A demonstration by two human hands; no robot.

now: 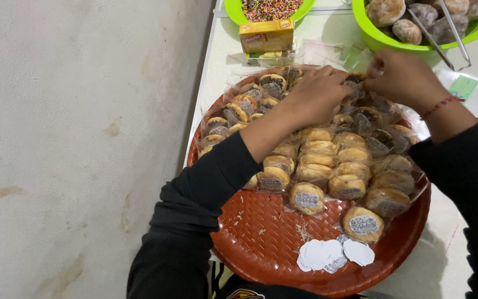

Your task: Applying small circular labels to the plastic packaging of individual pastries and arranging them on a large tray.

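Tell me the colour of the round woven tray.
Reddish-brown tray, seen in the head view.

Honestly can't tell what the left hand (317, 95) and right hand (402, 77) are pinching at 12 o'clock, since the fingertips cover it and only a scrap of a wrapped cookie (355, 79) peeks out between them. The left forearm hides a strip of the packs on the red woven tray (261, 238). Up top, the green bowl of sprinkles (233, 12) and the green bowl of sugared buns (380, 39) get chopped by the frame edge, same for the metal tongs (435, 33). The round stickers (333, 253) at 6 o'clock are too small to read.
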